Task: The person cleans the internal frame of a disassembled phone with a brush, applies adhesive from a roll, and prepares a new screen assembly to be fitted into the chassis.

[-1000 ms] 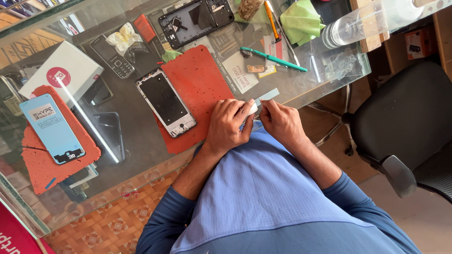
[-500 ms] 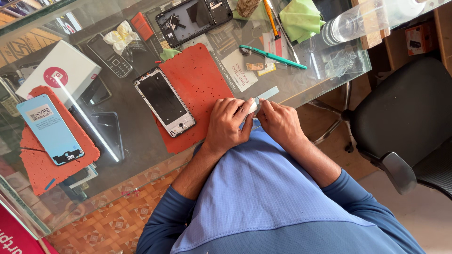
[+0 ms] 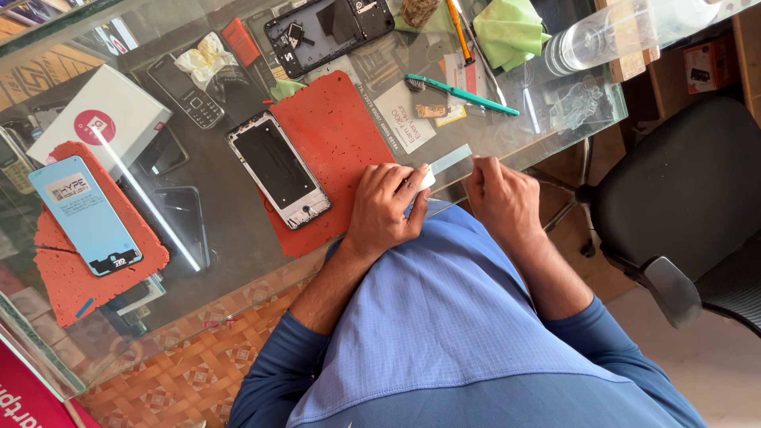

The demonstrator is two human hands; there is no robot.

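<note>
Pale blue strip (image 3: pixel 449 161) stretched over the glass table's (image 3: pixel 238 285) near edge, pinched between left hand (image 3: pixel 386 208) fingers and right hand (image 3: pixel 501 200) fingertips. Just left, red mat (image 3: pixel 341 135) bearing phone (image 3: pixel 278 169). Open floor and black chair (image 3: pixel 682 198) rightward.

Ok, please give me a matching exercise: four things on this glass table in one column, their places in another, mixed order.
Things:
1. phone with dark screen
2. green cloth
3. pale strip
4. white box

Places:
a. between the left hand and right hand
b. far edge, beside a clear bottle
c. on the middle orange mat
d. left side, near a keypad phone

Pairs: 1-c, 2-b, 3-a, 4-d
</note>
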